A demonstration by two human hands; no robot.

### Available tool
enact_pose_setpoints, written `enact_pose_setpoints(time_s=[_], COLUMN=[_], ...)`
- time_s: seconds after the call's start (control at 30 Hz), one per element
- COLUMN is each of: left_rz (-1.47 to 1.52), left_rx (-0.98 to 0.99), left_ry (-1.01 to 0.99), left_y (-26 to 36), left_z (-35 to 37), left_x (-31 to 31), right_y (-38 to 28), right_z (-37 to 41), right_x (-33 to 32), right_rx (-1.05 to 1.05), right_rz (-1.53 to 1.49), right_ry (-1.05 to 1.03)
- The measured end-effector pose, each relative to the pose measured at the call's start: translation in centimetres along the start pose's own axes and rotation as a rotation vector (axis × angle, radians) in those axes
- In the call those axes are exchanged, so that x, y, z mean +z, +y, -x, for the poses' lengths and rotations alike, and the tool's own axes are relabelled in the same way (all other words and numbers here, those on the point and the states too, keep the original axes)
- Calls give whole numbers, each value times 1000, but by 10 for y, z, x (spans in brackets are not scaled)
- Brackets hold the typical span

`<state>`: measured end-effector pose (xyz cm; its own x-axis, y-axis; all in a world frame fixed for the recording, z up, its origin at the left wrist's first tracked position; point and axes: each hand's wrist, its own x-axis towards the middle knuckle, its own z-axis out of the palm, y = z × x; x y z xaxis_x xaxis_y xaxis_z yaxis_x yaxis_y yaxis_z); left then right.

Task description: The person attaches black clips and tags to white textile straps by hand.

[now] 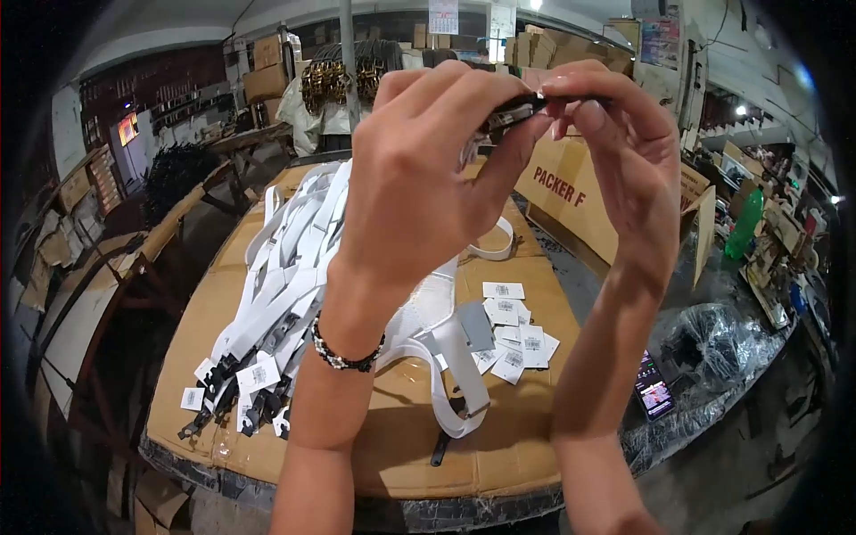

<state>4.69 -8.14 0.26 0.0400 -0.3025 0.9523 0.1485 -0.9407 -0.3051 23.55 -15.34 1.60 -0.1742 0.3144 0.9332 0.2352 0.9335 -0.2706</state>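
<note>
My left hand (419, 147), with a beaded bracelet (343, 355) at the wrist, is raised high and closed on a small dark piece (517, 114) with a shiny metallic part. Fingertips of my right hand (629, 147) pinch the dark piece's other end, so both hands meet at it. Its exact kind is hidden by the fingers. Below, a white belt (465, 379) lies looped on the cardboard, with a black hanger (440, 448) by its lower end. White tags with barcodes (532, 346) are piled to its right, a grey card (476, 325) among them.
A heap of white belts (290, 281) with black hooks and tags covers the left of the cardboard-topped table (526, 455). A carton (571, 183) stands behind right. A phone (654, 388), clear plastic wrap (722, 343) and a green bottle (743, 223) lie at right.
</note>
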Motion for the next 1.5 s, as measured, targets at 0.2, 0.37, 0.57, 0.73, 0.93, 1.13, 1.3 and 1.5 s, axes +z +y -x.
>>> enact_pose_setpoints(time_s=[0.2,0.37,0.57,0.73,0.93,1.13,1.3,1.5], left_rz=[-37,-10,56,179,230,296,621,1168], left_rx=[86,50,-15,-67,-129,-214,-545,-720], left_ry=[34,14,-35,-69,-117,-186,-281,-407], left_y=[1,3,3,-3,-8,-11,-9,-25], left_z=[1,1,-1,0,5,10,10,14], left_x=[2,0,-2,-10,-11,-5,-2,-2], right_y=[-4,-6,-10,-18,-22,-14,-5,-6], right_z=[-2,-2,-4,-5,-6,-5,-6,-6], right_x=[-3,6,15,28,27,21,27,27], right_rx=[-26,-8,-16,-12,-61,-30,38,52], right_rz=[-67,-127,-10,131,206,124,126,65], right_ry=[-46,-23,61,48,-8,-28,81,20])
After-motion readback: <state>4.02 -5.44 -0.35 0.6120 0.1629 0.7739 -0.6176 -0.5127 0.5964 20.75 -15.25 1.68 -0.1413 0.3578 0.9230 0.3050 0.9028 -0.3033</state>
